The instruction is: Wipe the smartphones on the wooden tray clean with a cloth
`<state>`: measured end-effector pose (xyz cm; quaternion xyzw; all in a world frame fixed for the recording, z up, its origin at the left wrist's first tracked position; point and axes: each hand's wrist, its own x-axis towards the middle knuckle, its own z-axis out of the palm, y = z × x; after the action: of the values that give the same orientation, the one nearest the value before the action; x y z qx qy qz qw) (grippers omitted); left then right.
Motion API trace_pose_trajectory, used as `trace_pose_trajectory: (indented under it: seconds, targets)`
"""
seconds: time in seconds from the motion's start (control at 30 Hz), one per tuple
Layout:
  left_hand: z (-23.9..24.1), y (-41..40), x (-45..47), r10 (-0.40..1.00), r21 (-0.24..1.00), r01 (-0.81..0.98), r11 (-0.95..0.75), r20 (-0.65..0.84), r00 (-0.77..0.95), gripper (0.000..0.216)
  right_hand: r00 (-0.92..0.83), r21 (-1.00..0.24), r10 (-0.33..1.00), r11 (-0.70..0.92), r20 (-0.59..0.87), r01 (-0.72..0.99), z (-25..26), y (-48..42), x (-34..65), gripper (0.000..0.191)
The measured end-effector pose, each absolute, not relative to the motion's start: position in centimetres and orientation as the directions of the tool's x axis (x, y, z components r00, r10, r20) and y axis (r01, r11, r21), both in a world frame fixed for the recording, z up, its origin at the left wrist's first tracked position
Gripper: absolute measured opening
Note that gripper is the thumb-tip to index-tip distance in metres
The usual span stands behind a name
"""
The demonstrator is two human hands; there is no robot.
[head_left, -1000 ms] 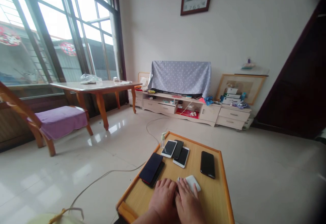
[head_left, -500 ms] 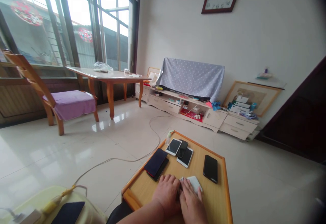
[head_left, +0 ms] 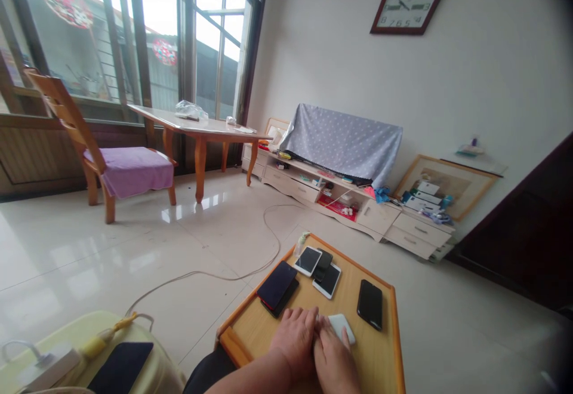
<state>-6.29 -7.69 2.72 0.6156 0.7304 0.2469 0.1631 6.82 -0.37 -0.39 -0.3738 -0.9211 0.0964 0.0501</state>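
My left hand (head_left: 295, 334) and my right hand (head_left: 332, 352) are close together over the near part of a wooden tray table (head_left: 358, 364). Their fingers meet and curl inward; whatever lies between them is hidden. A flat white thing with rounded corners (head_left: 344, 327) sticks out beside my right fingers, partly covered by them; its kind is unclear. Beyond my left hand, a dark phone (head_left: 276, 283) lies on a black phone (head_left: 286, 303). Farther back are a white-framed phone (head_left: 308, 261), a black phone (head_left: 323, 267) and another white-framed phone (head_left: 328, 280).
A black phone (head_left: 369, 304) lies near the tray table's right edge, and a small clear bottle (head_left: 301, 245) stands at its far corner. At lower left, a pale yellow stool (head_left: 165, 364) holds a dark phone (head_left: 123, 367) and a white power strip (head_left: 49, 370). A cable (head_left: 215, 275) crosses the floor.
The view has tilted and shifted slightly. My hands stay together in the same place, with my right fingers tucked closer to my left ones. The phones have not moved on the tray table.
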Motion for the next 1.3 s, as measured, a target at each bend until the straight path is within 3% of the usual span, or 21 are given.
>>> trace_pose_trajectory:
  seconds: [0.2,0.43,0.67,0.9,1.13,1.3]
  targets:
    - [2.7,-7.9,-6.4,0.976,0.590,0.798,0.124,0.074,-0.206,0.080,-0.610,-0.190,0.789,0.611,0.070,0.769,0.6,0.9,6.9,0.055]
    - [2.6,-8.0,-6.6,0.978,0.581,0.807,0.102,0.088,-0.187,0.074,-0.676,-0.202,0.734,0.674,0.067,0.711,0.1,0.6,5.8,0.053]
    - [2.2,-7.8,-6.7,0.975,0.575,0.810,0.116,0.091,-0.204,0.078,-0.520,-0.189,0.854,0.511,0.001,0.838,-0.6,2.8,6.8,0.057]
    - [1.6,-7.6,-6.9,0.983,0.560,0.826,0.066,0.104,-0.149,0.074,-0.659,-0.329,0.752,0.618,-0.017,0.713,-1.6,0.8,5.5,0.056]
    - [1.8,-7.7,-6.5,0.974,0.555,0.824,0.115,0.101,-0.203,0.078,-0.523,-0.238,0.851,0.520,0.054,0.820,-2.5,3.0,7.4,0.057]
    - [1.7,-7.6,-6.6,0.983,0.553,0.830,0.074,0.102,-0.156,0.074,-0.633,-0.282,0.766,0.635,0.111,0.719,-3.5,0.7,6.4,0.054]
